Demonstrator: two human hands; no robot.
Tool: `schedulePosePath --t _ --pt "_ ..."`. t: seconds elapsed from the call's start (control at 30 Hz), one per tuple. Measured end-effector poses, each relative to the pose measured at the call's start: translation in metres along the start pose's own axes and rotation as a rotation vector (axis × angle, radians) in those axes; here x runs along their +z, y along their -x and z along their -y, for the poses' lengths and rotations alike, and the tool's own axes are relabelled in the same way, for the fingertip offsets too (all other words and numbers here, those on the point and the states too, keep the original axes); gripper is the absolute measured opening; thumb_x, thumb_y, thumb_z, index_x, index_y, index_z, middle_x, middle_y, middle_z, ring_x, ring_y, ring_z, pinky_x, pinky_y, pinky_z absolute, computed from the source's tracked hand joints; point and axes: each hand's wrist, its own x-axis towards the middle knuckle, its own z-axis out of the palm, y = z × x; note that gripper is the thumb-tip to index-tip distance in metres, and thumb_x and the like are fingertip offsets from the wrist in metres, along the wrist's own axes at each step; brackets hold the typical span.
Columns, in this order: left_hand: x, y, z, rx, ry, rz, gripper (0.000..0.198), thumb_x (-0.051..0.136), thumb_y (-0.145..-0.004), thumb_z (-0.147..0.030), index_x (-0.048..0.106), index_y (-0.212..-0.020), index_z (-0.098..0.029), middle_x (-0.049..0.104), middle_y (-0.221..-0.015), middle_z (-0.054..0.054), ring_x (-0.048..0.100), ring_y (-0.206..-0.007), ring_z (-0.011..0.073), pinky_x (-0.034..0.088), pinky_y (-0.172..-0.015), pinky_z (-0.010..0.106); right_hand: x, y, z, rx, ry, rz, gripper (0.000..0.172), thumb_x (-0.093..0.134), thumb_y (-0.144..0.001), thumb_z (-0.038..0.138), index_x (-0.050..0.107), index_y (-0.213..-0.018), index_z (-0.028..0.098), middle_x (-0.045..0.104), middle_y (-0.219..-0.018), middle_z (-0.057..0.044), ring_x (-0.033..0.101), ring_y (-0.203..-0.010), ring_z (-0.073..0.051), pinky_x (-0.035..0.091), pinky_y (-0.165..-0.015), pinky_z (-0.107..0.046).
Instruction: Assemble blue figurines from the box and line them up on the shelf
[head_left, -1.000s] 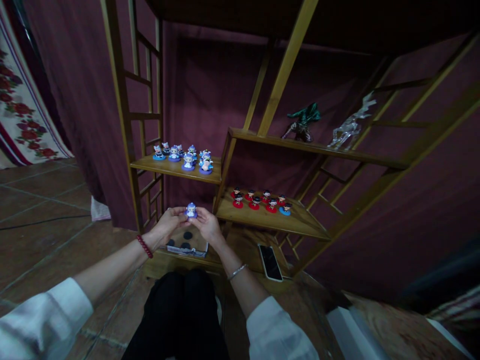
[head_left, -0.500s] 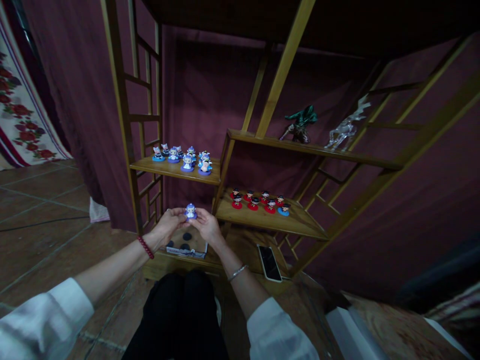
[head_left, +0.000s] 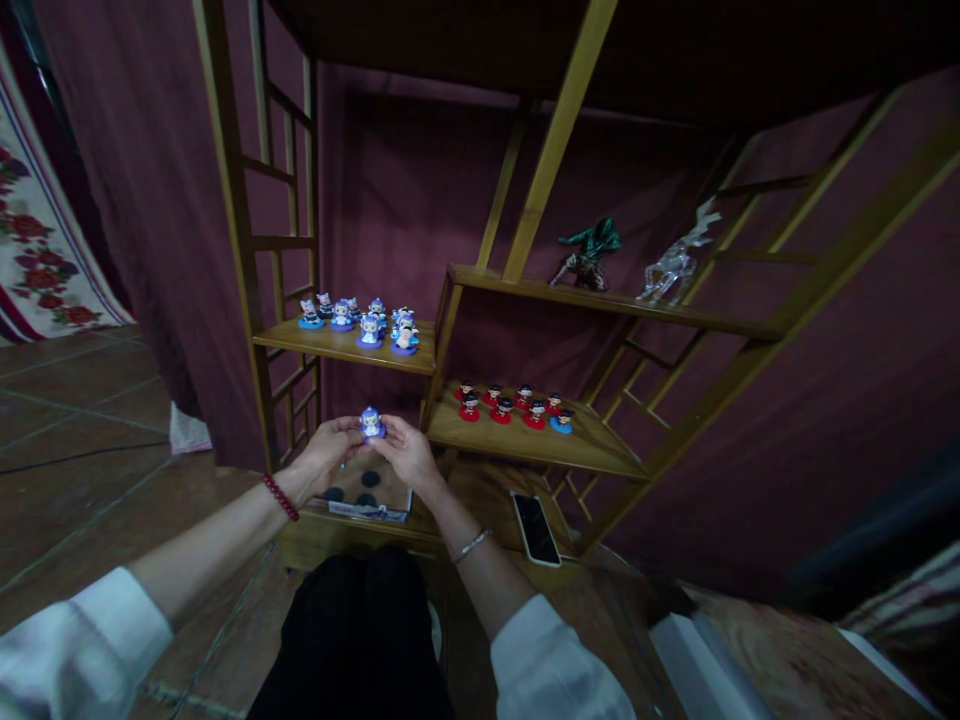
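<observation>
A small figurine with purple hair, a white body and a purple base is held upright between both hands. My left hand grips it from the left, and my right hand pinches its base from the right. Below them lies a shallow box with several dark round discs in it. Just above and behind, a group of similar figurines stands on the left shelf.
Several red-based figurines and one on a blue base occupy the lower right shelf. A phone lies on the bottom board. Higher up stand a green-caped statuette and a clear deer-like ornament. Wooden posts divide the compartments.
Both hands have shifted slightly left with the figurine, still holding it upright. The whole view has moved a little as well.
</observation>
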Motion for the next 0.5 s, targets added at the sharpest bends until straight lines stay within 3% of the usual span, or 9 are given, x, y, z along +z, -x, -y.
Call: schedulePosePath --t 0.3,0.5 --pt "0.001 -0.002 0.003 -0.039 0.018 0.002 0.017 0.061 -0.062 0.005 0.060 -0.071 -0.009 0.065 -0.070 0.006 0.061 -0.060 0.0102 0.052 -0.058 0.019 -0.013 0.001 0.012 -0.065 0.278 -0.089 0.036 0.062 -0.070 0.037 0.059 -0.102 0.019 0.066 -0.094 -0.007 0.064 -0.084 -0.020 0.052 -0.078 -0.036" --pt "0.004 0.001 -0.001 -0.049 0.017 -0.010 0.015 0.056 -0.067 0.006 0.059 -0.071 -0.008 0.065 -0.071 0.008 0.062 -0.059 0.0102 0.051 -0.056 0.018 -0.019 -0.001 0.033 -0.221 0.391 -0.149 0.026 0.054 -0.078 0.034 0.061 -0.099 0.022 0.065 -0.092 -0.005 0.062 -0.081 -0.017 0.052 -0.077 -0.032"
